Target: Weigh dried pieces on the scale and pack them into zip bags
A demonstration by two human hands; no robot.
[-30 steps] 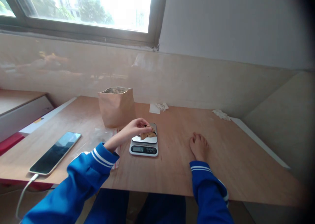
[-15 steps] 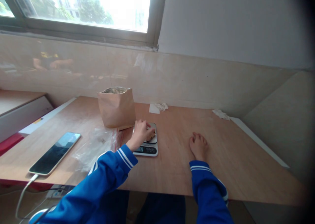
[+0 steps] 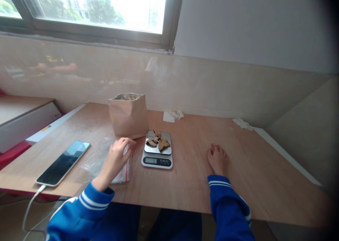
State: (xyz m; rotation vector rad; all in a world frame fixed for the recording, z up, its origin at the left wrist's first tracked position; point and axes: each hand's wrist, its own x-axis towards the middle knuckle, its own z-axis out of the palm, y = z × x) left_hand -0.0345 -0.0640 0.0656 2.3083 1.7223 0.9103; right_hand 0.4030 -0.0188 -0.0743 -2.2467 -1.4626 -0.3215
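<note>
A small digital scale sits mid-table with several brown dried pieces on its metal plate. Behind it to the left stands an open brown paper bag. My left hand lies to the left of the scale on clear zip bags with red seals, fingers curled on the top one. My right hand rests on the wooden table to the right of the scale, fingers loosely together, holding nothing.
A phone on a white cable lies at the table's left front. Crumpled white tissues and another tissue scrap lie near the back wall. A lower shelf stands at the left.
My left hand left the brown pieces on the scale plate and pulled back left onto the clear bags. The right hand stayed put.
</note>
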